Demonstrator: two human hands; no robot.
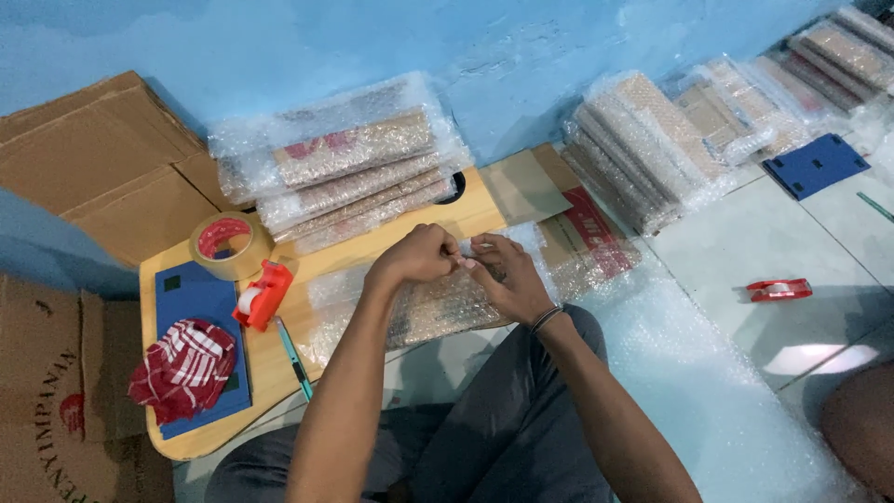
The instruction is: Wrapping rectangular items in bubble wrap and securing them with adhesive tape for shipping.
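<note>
- Left hand (421, 255) closed into a loose fist, fingertips pinched at the top edge of a bubble-wrapped parcel (438, 307). What it pinches is too small to make out; possibly a tape end or a wrap flap.
- Right hand (507, 275) lies over the same edge, fingers curled, thumb and forefinger meeting the left hand's fingertips. Both hands touch at that one spot.
- The parcel lies flat on the low wooden surface (279, 368), just in front of the person's knees, its brown cardboard showing through the wrap.
- Red tape dispenser (262, 294) sits to the left of the parcel, near but not touching. A roll of brown tape (226, 244) stands behind it, against a stack of wrapped parcels (345, 172).
- A green-handled cutter (294, 357) lies along the surface edge, beside a blue board (191, 303) with a red striped cloth (184, 368) on it.
- Loose bubble wrap (708, 373) trails from the parcel over the floor on the right. A second red dispenser (778, 290) lies on the tiles, well apart.
- Judgement on doing it well: keep the flap pulled snug and flat before pressing it down, so no slack bunches at the corner. Hold the parcel with one palm while the other smooths outward.
- Risk, as judged: trailing wrap could drag the parcel off square.
</note>
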